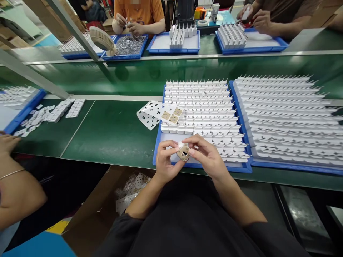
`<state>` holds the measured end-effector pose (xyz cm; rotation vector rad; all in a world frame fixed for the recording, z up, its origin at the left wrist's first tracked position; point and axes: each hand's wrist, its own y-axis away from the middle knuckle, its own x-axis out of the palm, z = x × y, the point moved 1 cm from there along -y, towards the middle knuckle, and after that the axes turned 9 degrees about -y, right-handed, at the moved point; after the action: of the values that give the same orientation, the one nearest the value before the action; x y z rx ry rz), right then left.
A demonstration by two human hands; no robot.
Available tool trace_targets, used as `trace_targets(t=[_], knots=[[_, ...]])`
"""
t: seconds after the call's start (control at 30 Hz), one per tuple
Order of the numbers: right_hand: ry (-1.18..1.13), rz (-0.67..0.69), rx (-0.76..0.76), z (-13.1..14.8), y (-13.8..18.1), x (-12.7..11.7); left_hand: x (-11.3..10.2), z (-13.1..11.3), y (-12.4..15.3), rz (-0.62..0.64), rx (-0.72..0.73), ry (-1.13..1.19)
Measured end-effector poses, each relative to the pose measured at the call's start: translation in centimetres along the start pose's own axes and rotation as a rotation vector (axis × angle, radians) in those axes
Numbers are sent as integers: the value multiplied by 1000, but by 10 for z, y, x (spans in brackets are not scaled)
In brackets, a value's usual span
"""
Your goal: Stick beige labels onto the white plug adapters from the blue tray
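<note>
Over the front edge of a blue tray, my left hand (pixel 168 162) holds a white plug charger between thumb and fingers. A tan square sticker (pixel 183 152) covers the charger's face, with two dark port openings showing through. My right hand (pixel 205 155) grips the same charger at its right and upper edge, thumb and forefinger pressed to the sticker's rim. Beyond my hands, rows of white plug chargers (pixel 200 107) with pins upward fill much of the blue tray (pixel 158 142). A curled sticker sheet (pixel 151 113) lies across the tray's left side, carrying several tan stickers (pixel 171 116).
Another blue tray (pixel 249 139) packed with chargers stands at right. White square parts (pixel 60 110) lie on the green bench (pixel 115 132) at left, near a neighbour's arm (pixel 16 192). Co-workers sit beyond a rail with trays and a fan (pixel 102 39). An open carton (pixel 93 214) is below.
</note>
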<state>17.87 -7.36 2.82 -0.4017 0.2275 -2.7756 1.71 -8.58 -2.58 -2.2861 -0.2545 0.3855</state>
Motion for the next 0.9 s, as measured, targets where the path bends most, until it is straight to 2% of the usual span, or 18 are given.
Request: trace_targets(t=[0.13,0.27,0.33,0.37,0.43,0.5,0.6,0.67,0.73,0.8,0.9], knots=[[323,-12,-152,11,-7,-3,-4,-2,3,40,13,-36],[698,-49,-534,9,-4,4,-8,-6,4,40,-110,-106],[718,12,-647,4,3,11,-15,-1,3,4,-204,-138],[675,71,-645,0,7,15,-22,3,3,-28,-253,-164],[552,231,-520,-12,14,25,-40,16,1,-104,-355,-226],[492,427,-295,-33,19,42,-65,34,0,-185,-451,-273],[576,699,24,-80,22,80,-110,70,-6,-277,-555,-321],[658,867,152,-117,21,111,-143,98,-17,-320,-612,-358],[690,946,187,-151,18,139,-178,126,-32,-396,-673,-439],[709,997,214,-176,17,158,-213,151,-50,-435,-739,-643],[704,1025,231,-190,22,163,-257,178,-74,-467,-782,-745]])
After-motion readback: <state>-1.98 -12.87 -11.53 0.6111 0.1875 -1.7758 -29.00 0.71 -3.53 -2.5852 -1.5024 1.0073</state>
